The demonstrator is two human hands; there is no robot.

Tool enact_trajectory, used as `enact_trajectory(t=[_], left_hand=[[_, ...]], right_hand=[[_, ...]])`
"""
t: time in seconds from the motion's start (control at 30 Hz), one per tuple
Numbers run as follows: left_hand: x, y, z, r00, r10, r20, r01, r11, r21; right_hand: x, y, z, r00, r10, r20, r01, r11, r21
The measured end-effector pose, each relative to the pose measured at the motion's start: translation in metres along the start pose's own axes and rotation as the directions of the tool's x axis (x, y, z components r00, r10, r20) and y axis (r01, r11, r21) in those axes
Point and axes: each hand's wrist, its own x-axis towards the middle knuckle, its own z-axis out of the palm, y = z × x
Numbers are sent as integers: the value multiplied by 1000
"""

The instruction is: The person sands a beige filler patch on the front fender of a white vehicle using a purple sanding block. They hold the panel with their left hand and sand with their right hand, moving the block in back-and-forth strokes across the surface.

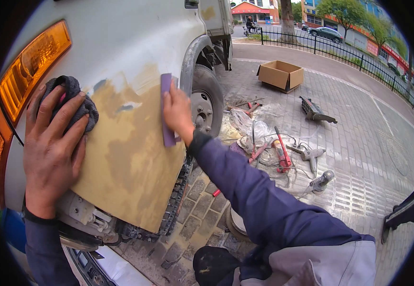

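A purple block (169,136) is pinched between the thumb and fingers of the right hand (178,112) and laid along the panel (126,157), near the wheel (204,102). Beside the orange lamp (35,66), a dark cloth (85,112) is covered by the loosely spread fingers of the left hand (54,148); whether any of it is pinched cannot be made out. Judged by the surface, the rubbing-down is partway done: most of the panel is coated in tan filler, but uneven darker patches and at least 2 grey spots are left.
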Motion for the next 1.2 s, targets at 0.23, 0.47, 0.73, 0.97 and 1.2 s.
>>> enact_trajectory(t=[0.23,0.47,0.73,0.97,1.2], left_hand=[[4,5,0,998,-2,-58,1,1000,-6],[1,0,-5,999,26,27,-27,999,27],[2,0,-2,998,54,-25,-52,997,63],[2,-2,-4,999,43,26,-45,996,75],[0,-2,-2,998,42,36,-46,993,107]], right_hand=[[-48,-39,-9,972,-235,24,234,972,21],[17,16,-3,966,255,40,-255,967,-13],[-47,-9,4,981,-191,29,192,981,-40],[-7,40,2,984,168,63,-167,986,-23],[-28,57,7,996,-19,82,27,996,-89]])
